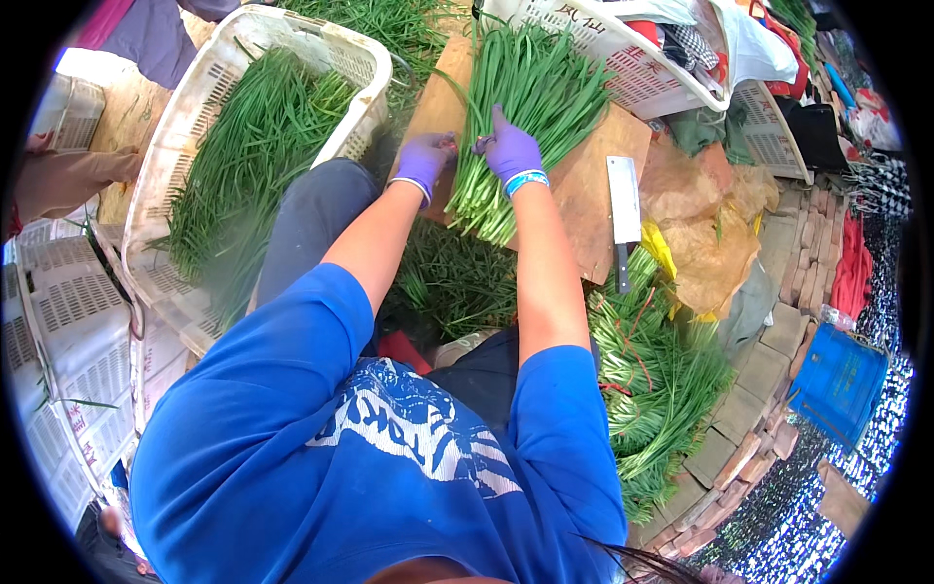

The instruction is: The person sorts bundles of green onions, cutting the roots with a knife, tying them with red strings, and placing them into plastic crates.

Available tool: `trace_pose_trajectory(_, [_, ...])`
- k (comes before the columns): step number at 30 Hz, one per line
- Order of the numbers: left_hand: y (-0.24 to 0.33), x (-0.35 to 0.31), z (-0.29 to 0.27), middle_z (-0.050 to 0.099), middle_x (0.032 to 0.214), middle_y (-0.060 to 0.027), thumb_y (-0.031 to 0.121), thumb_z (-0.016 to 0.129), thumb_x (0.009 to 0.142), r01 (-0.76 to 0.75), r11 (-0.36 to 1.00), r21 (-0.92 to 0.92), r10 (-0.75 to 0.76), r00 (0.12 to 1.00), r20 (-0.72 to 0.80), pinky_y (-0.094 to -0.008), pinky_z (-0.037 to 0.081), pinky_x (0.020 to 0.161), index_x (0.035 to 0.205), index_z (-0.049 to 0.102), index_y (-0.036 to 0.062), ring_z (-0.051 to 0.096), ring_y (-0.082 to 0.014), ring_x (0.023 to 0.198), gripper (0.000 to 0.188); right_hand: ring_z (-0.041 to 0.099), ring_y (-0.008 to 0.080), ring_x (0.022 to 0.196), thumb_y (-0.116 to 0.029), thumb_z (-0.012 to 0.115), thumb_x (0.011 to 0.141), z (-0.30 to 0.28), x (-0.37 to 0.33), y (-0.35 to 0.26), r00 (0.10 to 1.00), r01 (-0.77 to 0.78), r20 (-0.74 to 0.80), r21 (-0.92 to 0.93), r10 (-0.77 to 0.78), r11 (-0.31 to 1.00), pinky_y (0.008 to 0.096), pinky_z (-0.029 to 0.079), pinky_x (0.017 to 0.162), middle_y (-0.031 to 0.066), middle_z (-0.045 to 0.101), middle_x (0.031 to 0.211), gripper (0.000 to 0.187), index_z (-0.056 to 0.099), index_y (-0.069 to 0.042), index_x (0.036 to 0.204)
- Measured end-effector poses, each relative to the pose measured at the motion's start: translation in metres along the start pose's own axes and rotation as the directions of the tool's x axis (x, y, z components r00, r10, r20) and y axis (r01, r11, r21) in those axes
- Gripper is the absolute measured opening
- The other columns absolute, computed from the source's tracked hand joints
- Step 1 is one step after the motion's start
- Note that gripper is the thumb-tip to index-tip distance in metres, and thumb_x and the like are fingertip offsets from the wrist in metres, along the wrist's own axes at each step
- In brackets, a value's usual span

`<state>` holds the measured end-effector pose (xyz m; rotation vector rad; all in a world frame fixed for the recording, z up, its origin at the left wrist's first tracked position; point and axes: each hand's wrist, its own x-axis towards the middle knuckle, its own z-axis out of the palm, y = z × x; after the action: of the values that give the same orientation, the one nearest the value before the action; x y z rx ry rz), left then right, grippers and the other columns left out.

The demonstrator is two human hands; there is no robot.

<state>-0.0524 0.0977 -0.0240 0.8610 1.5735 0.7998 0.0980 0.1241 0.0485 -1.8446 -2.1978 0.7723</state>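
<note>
In the upper middle of the frame, a person in a blue T-shirt (253,389) bends over a wooden board (613,146) that bears a thick bunch of long green stalks (545,83), its leafy ends toward the top edge and its pale ends slanting down toward the centre. The right hand (516,154), in a purple glove, lies on the middle of the bunch with its thumb pointing up along the leaves; whether its fingers close around any stalks, one cannot tell. The left hand (422,162), gloved alike, sits just beside the bunch's left edge with its fingers curled, and whether they grip anything cannot be told either. At the board's right side lies a cleaver (625,200), its black handle toward the bottom of the frame. At upper left stands a white plastic basket (342,47) of loose greens (248,146); at lower right, more bundles (671,399) with red ties lie beside grey and reddish bricks (747,389). Another white basket (642,78), holding cloth and bags, tilts at upper right
</note>
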Motion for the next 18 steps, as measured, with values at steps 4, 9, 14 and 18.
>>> trace_pose_trajectory(4, [0.008,-0.007,0.004,0.060,0.084,-0.0066,-0.001,0.058,0.075,0.010,0.961,-0.278,0.005,0.999,0.054,-0.0233,0.047,0.066,0.101,0.057,-0.0017,0.057,-0.0123,0.072,0.026,0.059,0.0309,0.075,-0.025,0.057,0.074,-0.005,-0.004,-0.004,1.000,0.007,-0.008,-0.044,-0.008,0.999,0.0379,0.046,0.069,0.0167,0.061,0.081,0.061,0.034,-0.005,0.127])
trace_pose_trajectory(9, [-0.005,0.005,0.011,0.061,0.083,-0.0066,0.000,0.057,0.076,-0.088,0.933,-0.350,0.113,0.992,0.053,-0.0230,0.047,0.062,0.095,0.058,-0.0018,0.058,-0.0132,0.069,0.019,0.058,0.0324,0.080,-0.015,0.049,0.073,-0.005,-0.003,-0.011,0.999,-0.006,0.043,-0.015,0.007,1.000,0.0381,0.045,0.072,0.0187,0.060,0.085,0.058,0.033,-0.009,0.128])
trace_pose_trajectory(14, [0.020,-0.021,0.018,0.061,0.081,-0.0086,0.000,0.056,0.077,0.141,0.845,-0.517,-0.078,0.987,0.141,-0.0256,0.049,0.063,0.092,0.058,-0.0026,0.059,-0.0161,0.069,0.016,0.058,0.0333,0.077,-0.024,0.054,0.076,0.001,-0.004,-0.012,1.000,0.023,-0.003,-0.133,-0.024,0.991,0.0397,0.045,0.069,0.0190,0.060,0.081,0.058,0.033,-0.008,0.127])
trace_pose_trajectory(18, [0.018,-0.019,0.016,0.062,0.082,-0.0067,0.004,0.055,0.077,0.107,0.855,-0.508,-0.055,0.992,0.117,-0.0236,0.046,0.063,0.095,0.060,-0.0015,0.057,-0.0123,0.070,0.019,0.058,0.0343,0.076,-0.023,0.053,0.077,0.001,-0.003,-0.020,0.999,-0.005,0.049,-0.201,0.015,0.980,0.0410,0.045,0.068,0.0210,0.059,0.081,0.059,0.030,-0.006,0.128])
